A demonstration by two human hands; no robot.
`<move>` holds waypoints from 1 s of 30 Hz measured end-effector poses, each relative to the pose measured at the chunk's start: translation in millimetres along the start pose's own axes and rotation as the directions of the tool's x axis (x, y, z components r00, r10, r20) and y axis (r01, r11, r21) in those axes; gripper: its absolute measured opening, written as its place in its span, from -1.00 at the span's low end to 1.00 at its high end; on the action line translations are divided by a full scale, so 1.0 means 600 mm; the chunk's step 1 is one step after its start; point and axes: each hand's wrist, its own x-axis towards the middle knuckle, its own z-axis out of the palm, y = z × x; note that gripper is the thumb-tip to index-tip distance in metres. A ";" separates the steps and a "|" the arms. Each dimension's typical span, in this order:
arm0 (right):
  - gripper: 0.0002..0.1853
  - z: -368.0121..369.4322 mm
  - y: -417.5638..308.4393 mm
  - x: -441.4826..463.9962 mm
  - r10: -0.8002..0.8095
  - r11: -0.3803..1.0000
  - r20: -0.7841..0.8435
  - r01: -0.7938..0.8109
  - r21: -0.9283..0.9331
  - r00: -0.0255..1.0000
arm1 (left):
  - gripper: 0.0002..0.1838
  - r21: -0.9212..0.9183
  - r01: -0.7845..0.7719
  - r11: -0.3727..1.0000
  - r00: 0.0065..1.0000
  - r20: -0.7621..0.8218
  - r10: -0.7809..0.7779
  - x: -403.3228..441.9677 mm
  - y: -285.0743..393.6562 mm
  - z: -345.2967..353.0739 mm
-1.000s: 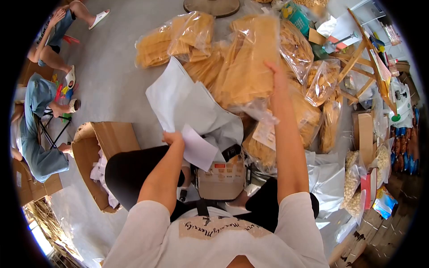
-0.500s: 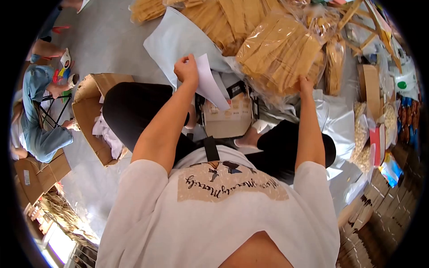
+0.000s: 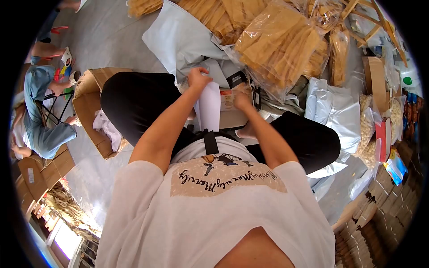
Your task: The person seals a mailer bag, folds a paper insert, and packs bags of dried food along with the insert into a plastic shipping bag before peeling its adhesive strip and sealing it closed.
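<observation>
My left hand (image 3: 199, 78) is closed on a white sheet of paper (image 3: 209, 107), which hangs down in front of my lap. Just to its right, my right hand (image 3: 242, 101) has its fingers curled in at an open cardboard box (image 3: 233, 119) between my feet; what they hold, if anything, is hidden. Printed orange-and-white labels or cards (image 3: 227, 99) show in the box beside that hand. Beyond it lies a clear plastic bag of flat tan strips (image 3: 277, 49), with neither hand on it. A large grey plastic mailer (image 3: 176, 40) lies beyond my left hand.
More bagged tan strips (image 3: 223, 20) lie at the far side. To my left stands an open carton (image 3: 89, 105) with crumpled white paper inside. Silver bags (image 3: 339, 116) and bags of pale round pieces (image 3: 366, 147) are on the right. Another person (image 3: 44, 107) sits at far left.
My right hand has let go of the bag of tan strips and moved left and nearer, to the box. My left hand has shifted slightly right and nearer with the paper.
</observation>
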 end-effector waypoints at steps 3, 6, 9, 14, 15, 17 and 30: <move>-0.46 0.092 0.015 -0.024 0.193 0.981 -0.299 -0.194 0.029 0.934 | -0.71 -0.009 0.030 1.000 0.997 0.068 -0.029 -0.010 0.011 -0.004; -0.43 0.090 0.051 -0.012 0.401 0.895 -0.160 -0.348 0.281 0.902 | -0.72 -0.115 0.147 0.982 0.989 0.038 -0.144 -0.005 0.010 0.007; -0.49 0.020 0.018 -0.025 0.436 0.760 0.142 -0.448 0.471 0.889 | -0.72 -0.099 0.139 0.985 0.990 0.013 -0.139 -0.004 0.012 0.005; -0.69 -0.001 -0.021 -0.040 0.370 0.896 -0.023 -0.349 0.276 0.929 | -0.76 -0.059 0.014 0.998 1.000 -0.022 -0.015 -0.002 0.022 0.003; -0.73 -0.014 -0.033 -0.048 0.346 0.931 -0.140 -0.320 0.176 0.928 | -0.76 -0.035 -0.085 0.996 0.995 -0.050 0.083 0.000 0.024 0.006; -0.76 -0.048 -0.041 -0.056 0.243 0.969 -0.136 -0.234 0.078 0.960 | -0.75 0.005 -0.123 0.992 0.992 0.005 0.123 0.003 0.047 0.000; -0.90 -0.208 -0.075 -0.127 -0.049 0.981 -0.367 -0.025 -0.194 0.929 | -0.71 0.143 -0.671 0.728 0.718 0.374 0.588 -0.085 0.172 -0.054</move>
